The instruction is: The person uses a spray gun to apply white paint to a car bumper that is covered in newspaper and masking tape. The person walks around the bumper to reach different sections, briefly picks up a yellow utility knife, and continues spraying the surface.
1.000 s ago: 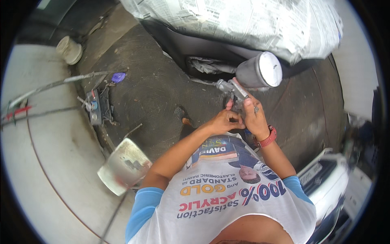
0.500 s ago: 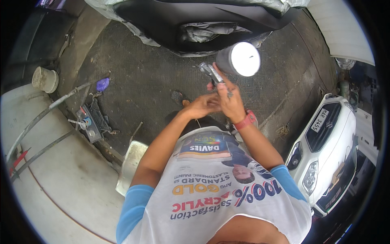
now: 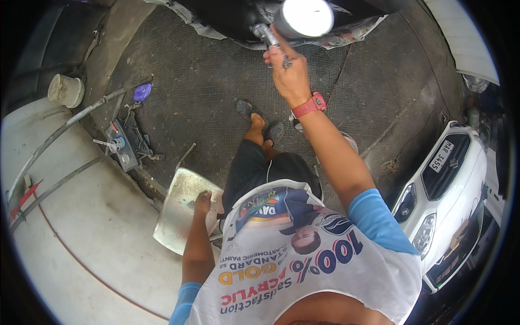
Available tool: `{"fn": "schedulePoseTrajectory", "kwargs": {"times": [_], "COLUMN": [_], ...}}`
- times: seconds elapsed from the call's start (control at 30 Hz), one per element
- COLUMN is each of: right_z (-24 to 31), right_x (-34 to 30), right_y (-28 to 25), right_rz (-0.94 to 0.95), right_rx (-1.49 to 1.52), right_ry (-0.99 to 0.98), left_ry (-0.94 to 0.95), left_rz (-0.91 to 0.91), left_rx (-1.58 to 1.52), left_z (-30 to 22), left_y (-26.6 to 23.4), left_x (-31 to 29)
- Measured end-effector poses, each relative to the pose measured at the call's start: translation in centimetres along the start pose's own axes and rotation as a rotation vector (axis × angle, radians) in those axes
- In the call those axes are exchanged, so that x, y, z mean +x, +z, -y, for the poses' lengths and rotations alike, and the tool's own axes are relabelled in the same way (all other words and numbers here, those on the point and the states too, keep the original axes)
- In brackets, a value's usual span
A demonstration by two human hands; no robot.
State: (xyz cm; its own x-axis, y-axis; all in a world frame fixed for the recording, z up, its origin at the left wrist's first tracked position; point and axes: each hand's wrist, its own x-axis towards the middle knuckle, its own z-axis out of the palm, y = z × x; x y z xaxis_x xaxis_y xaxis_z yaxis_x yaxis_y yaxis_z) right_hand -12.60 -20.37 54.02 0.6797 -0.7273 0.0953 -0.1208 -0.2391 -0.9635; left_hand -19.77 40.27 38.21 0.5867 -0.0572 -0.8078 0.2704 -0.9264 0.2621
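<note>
A spray gun (image 3: 265,37) with a round, white-topped cup (image 3: 304,18) is in my right hand (image 3: 289,76), my arm stretched forward. My fingers wrap round its grip, and its metal front end points toward a dark car panel (image 3: 227,21) edged with masking sheets. My left hand (image 3: 203,201) is low at my left side, over the seat of a worn white plastic chair (image 3: 179,216). It looks compact and dark there; I cannot tell whether it grips or touches the chair.
A white car (image 3: 444,200) stands at right. At left are a pale panel (image 3: 65,216), metal bars (image 3: 59,135), a grey stand (image 3: 127,141), a dirty bucket (image 3: 66,90) and a purple bag (image 3: 142,92). A hose (image 3: 420,59) crosses the dark mesh floor (image 3: 189,76).
My right hand has moved forward with the spray gun, toward the dark panel. My left hand has left the right one and dropped back to the chair. More of my legs shows.
</note>
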Motion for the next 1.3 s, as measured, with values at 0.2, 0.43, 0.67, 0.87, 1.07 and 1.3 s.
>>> {"fn": "schedulePoseTrajectory", "kwargs": {"times": [0.2,0.43,0.67,0.87,1.07,1.3], "right_z": [1.5,-6.3,-13.1,-15.4,-17.7,-19.8], "right_x": [0.5,1.7,-0.6,-2.0,-3.6,-5.7], "right_y": [0.1,3.6,5.0,2.7,-4.6,-3.7], "right_rz": [-0.085,-0.051,-0.123,-0.159,-0.502,-0.526], "right_rx": [0.384,0.299,0.066,0.189,0.138,0.031], "right_ry": [0.063,0.436,0.427,0.393,0.405,0.359], "left_ry": [-0.220,0.164,0.088,-0.006,-0.050,0.064], "left_rz": [0.085,0.051,0.013,0.122,0.191,0.196], "left_rx": [-0.257,-0.030,-0.162,-0.106,-0.037,-0.072], "left_z": [2.9,-4.9,-10.2,-8.7,-8.4,-9.7], "left_y": [3.5,2.7,0.3,0.6,0.8,1.4], "left_x": [-5.6,-6.1,-5.9,-5.9,-5.6,-4.1]}}
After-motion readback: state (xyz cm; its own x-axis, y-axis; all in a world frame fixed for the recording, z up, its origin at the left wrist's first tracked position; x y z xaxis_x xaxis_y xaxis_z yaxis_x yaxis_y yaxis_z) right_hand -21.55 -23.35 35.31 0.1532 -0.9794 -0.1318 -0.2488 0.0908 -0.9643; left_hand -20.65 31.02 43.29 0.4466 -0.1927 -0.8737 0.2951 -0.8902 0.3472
